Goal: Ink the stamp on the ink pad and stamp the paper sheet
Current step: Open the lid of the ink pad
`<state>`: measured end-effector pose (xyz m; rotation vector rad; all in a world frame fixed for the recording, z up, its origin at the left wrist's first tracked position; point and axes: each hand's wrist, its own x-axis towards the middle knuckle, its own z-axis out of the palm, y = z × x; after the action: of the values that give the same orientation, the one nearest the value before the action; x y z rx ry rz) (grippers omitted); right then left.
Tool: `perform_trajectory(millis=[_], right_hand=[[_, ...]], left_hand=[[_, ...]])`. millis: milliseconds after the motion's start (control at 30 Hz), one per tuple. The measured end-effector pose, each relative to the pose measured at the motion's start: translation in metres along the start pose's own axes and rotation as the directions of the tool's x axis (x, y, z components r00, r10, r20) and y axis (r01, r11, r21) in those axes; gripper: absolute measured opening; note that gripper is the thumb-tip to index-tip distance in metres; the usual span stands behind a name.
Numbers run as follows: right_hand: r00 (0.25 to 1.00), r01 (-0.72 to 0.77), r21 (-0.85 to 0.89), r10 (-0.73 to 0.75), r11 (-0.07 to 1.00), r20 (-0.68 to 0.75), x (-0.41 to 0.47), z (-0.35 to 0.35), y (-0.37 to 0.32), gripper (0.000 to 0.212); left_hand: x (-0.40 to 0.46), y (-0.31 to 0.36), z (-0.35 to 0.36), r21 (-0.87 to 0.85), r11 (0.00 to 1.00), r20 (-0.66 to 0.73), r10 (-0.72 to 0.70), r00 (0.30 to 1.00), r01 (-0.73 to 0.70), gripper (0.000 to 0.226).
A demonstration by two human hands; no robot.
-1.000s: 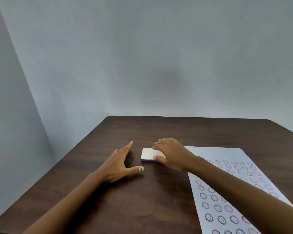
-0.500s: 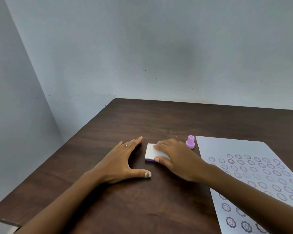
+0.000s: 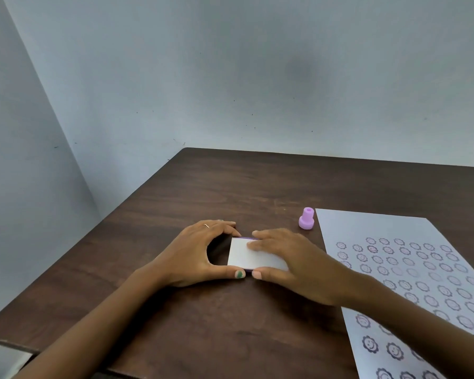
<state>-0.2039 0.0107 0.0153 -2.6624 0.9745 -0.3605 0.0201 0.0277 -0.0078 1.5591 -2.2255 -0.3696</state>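
Observation:
A flat ink pad (image 3: 242,257) with a white lid and a purple base lies shut on the dark wooden table (image 3: 230,192). My left hand (image 3: 195,255) grips its left end, thumb at the near edge and fingers at the far edge. My right hand (image 3: 293,262) covers its right half, fingers on the lid and thumb at the near edge. A small lilac stamp (image 3: 306,218) stands upright behind my right hand, untouched. The white paper sheet (image 3: 372,228) lies to the right, with several rows of round flower-face prints on it.
Pale blue-grey walls meet in a corner behind the table. The table's left edge and near left corner run close to my left forearm. The paper sheet reaches past the right and bottom borders of the view.
My left hand has moved right from flat on the table and closed around the ink pad's left end. The view has tilted down and the stamp has come into sight.

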Motion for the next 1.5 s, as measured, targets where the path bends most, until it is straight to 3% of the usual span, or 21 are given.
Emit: perform_trajectory(millis=[133, 333, 467, 600, 1067, 1267, 1500], right_hand=[[0.996, -0.042, 0.081, 0.047, 0.996, -0.071, -0.004, -0.008, 0.014, 0.04], [0.999, -0.009, 0.016, 0.009, 1.0, -0.034, -0.009, -0.011, 0.017, 0.051], [0.998, 0.005, -0.005, -0.005, 1.0, -0.056, -0.009, -0.012, 0.017, 0.042], [0.996, -0.013, 0.092, 0.021, 0.996, -0.082, -0.005, -0.021, 0.015, 0.032], [0.952, -0.04, 0.167, 0.088, 0.985, -0.295, 0.029, -0.025, 0.031, 0.024], [0.932, -0.095, -0.1, 0.054, 0.99, -0.358, 0.041, -0.021, 0.038, 0.025], [0.961, -0.044, -0.5, -0.101, 0.865, -0.259, 0.053, -0.014, 0.05, 0.015]], left_hand=[[0.0, 0.001, -0.001, 0.002, 1.0, 0.008, 0.0, 1.0, 0.0, 0.071], [0.0, 0.001, -0.002, 0.002, 1.0, 0.019, -0.004, 1.0, 0.004, 0.072], [0.0, 0.001, -0.001, -0.005, 1.0, 0.02, -0.008, 1.0, 0.008, 0.072], [0.0, 0.0, 0.0, 0.003, 1.0, 0.022, -0.015, 1.0, 0.015, 0.075], [-0.001, 0.002, -0.002, -0.023, 0.999, 0.01, -0.03, 0.999, 0.03, 0.098], [0.0, 0.0, -0.001, -0.045, 0.998, 0.01, -0.048, 0.999, 0.048, 0.109], [0.0, -0.001, -0.001, -0.069, 0.996, 0.009, -0.047, 0.999, 0.048, 0.106]])
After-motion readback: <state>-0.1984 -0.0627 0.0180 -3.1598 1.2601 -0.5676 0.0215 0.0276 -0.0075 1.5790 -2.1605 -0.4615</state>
